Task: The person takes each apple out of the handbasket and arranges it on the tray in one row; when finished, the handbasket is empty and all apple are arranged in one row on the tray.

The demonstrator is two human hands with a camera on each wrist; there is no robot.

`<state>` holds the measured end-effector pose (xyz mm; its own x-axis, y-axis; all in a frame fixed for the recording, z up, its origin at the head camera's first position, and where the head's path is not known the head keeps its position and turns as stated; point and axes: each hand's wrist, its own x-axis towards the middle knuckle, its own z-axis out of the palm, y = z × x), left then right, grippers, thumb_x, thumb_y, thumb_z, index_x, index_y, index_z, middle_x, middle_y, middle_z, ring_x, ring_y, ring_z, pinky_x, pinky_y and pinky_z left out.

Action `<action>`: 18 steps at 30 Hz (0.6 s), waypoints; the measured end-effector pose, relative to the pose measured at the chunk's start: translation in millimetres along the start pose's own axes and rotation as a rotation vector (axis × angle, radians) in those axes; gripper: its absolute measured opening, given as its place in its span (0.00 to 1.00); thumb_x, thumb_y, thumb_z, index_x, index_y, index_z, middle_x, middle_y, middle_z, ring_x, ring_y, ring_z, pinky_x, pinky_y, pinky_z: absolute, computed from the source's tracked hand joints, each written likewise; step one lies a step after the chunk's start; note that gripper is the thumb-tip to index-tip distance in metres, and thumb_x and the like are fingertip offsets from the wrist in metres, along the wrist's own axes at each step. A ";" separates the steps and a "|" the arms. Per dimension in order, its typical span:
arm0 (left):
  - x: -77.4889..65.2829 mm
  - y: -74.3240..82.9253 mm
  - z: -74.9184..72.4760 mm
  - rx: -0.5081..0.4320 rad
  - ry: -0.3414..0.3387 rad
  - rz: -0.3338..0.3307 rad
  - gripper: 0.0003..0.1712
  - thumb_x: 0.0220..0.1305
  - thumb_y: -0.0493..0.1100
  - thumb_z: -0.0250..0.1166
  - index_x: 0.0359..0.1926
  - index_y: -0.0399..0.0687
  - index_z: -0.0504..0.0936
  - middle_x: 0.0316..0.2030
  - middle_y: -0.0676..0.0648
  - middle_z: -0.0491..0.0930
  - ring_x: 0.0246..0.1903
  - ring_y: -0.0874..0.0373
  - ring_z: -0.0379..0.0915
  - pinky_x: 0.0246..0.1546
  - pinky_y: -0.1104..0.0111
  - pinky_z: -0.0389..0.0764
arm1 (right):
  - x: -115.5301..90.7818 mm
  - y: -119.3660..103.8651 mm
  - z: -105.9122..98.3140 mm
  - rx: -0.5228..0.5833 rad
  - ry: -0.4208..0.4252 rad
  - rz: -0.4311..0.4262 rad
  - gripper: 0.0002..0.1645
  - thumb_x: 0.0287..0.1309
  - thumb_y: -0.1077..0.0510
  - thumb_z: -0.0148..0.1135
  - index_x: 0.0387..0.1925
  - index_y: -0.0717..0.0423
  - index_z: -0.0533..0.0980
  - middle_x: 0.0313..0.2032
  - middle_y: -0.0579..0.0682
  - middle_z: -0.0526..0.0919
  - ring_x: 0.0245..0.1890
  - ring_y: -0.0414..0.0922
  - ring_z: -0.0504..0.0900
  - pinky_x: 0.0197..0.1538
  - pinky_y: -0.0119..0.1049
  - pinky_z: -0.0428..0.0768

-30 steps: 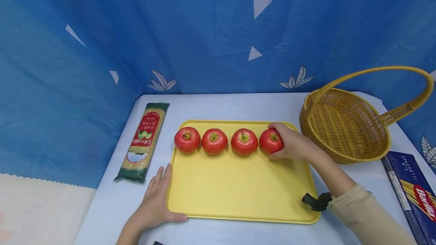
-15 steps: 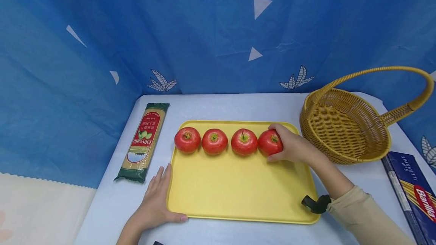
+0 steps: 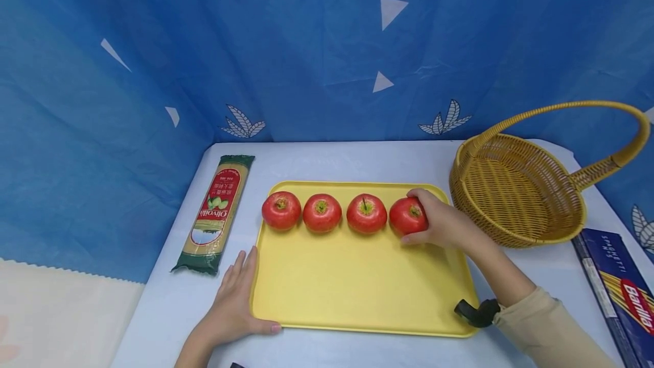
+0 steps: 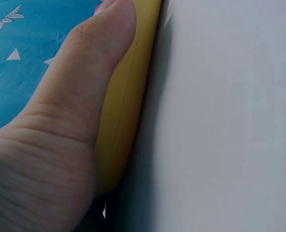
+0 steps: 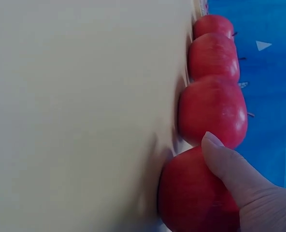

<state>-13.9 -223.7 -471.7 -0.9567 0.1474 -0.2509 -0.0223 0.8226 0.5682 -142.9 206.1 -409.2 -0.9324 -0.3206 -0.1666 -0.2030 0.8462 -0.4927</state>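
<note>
A row of several red apples lies along the back of a yellow tray (image 3: pixel 357 283). My right hand (image 3: pixel 441 223) grips the rightmost apple (image 3: pixel 406 216), with the thumb on its near side and fingers round its right side. In the right wrist view my thumb presses on that apple (image 5: pixel 191 193), close to its neighbour (image 5: pixel 213 111). At the tray's front left corner rests my left hand (image 3: pixel 232 302), its fingers straight along the left edge. The left wrist view shows the left thumb (image 4: pixel 80 72) against the tray's yellow side (image 4: pixel 121 116).
Right of the tray stands a wicker basket (image 3: pixel 511 197) with a tall arched handle. A blue spaghetti box (image 3: pixel 620 283) lies at the table's right edge. Left of the tray lies a pack of pasta (image 3: pixel 214 214). A blue patterned cloth (image 3: pixel 306 44) hangs behind the white table (image 3: pixel 327 158).
The right hand and its apple shifted slightly left, then slightly back to the right, widening the gap to the neighbouring apple. The left hand stayed at the tray's corner.
</note>
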 end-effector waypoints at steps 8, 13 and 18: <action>1.7 -1.2 0.4 0.001 -0.008 0.005 0.89 0.15 0.79 0.73 0.74 0.60 0.29 0.75 0.45 0.35 0.74 0.46 0.24 0.72 0.49 0.33 | -1.2 -1.0 2.1 -0.038 0.020 0.016 0.62 0.31 0.30 0.75 0.65 0.51 0.57 0.56 0.54 0.73 0.51 0.52 0.77 0.49 0.53 0.79; 2.2 -0.9 0.4 0.009 -0.010 -0.002 0.89 0.15 0.79 0.73 0.74 0.60 0.29 0.75 0.45 0.35 0.74 0.46 0.24 0.72 0.49 0.34 | -2.8 -2.3 1.1 -0.056 0.037 0.018 0.62 0.31 0.31 0.75 0.64 0.54 0.59 0.58 0.55 0.71 0.53 0.52 0.75 0.51 0.54 0.78; 1.9 -0.3 -0.1 0.010 -0.013 -0.006 0.89 0.15 0.79 0.73 0.74 0.60 0.29 0.76 0.45 0.35 0.74 0.46 0.24 0.72 0.48 0.34 | -4.2 -2.8 0.9 -0.059 0.027 0.026 0.64 0.31 0.31 0.75 0.67 0.53 0.57 0.61 0.55 0.68 0.56 0.54 0.74 0.52 0.57 0.76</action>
<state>-15.7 -223.8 -472.3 -0.9527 0.1496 -0.2646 -0.0251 0.8288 0.5589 -138.1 204.7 -407.9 -0.9453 -0.2871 -0.1549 -0.1951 0.8780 -0.4370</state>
